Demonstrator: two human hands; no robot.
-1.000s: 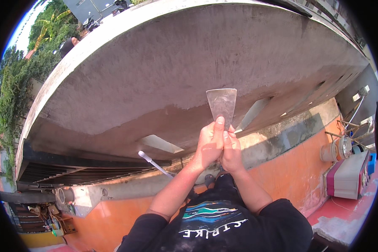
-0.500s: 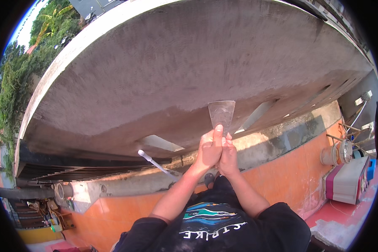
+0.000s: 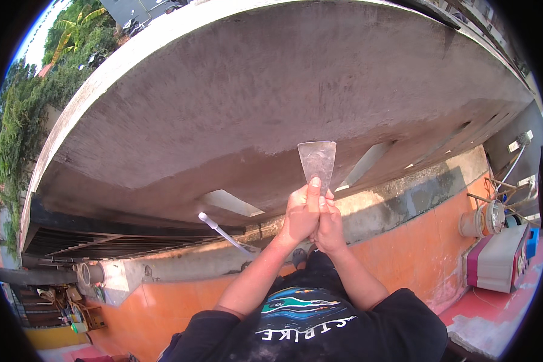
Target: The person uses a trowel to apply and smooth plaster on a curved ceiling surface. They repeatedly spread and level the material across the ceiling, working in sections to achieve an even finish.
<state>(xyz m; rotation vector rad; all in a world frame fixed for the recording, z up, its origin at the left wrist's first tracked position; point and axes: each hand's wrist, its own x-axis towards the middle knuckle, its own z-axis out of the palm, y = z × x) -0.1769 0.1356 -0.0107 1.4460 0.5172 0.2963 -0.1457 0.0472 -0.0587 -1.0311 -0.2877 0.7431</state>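
Observation:
A wide-bladed metal putty knife (image 3: 317,158) points away from me, its flared blade before the grey plastered wall (image 3: 235,78). My left hand (image 3: 301,211) is closed round the knife's lower part, with the thumb laid along the base of the blade. My right hand (image 3: 329,226) is closed beside and against the left, also on the knife. Both hands hide the handle. Whether the blade edge touches the plaster, I cannot tell. The wall's lower band is darker than its upper part.
Slot-like openings (image 3: 232,203) pierce the wall low down. A white-ended pole (image 3: 214,225) leans left of my hands. Orange floor (image 3: 398,247) runs along the wall's foot. At right are buckets (image 3: 495,216) and a grey-and-maroon box-like object (image 3: 495,259); a dark slatted grille (image 3: 102,241) lies left.
The putty knife's blade has shifted very slightly up and left, and its face looks brighter. Both hands keep their grip.

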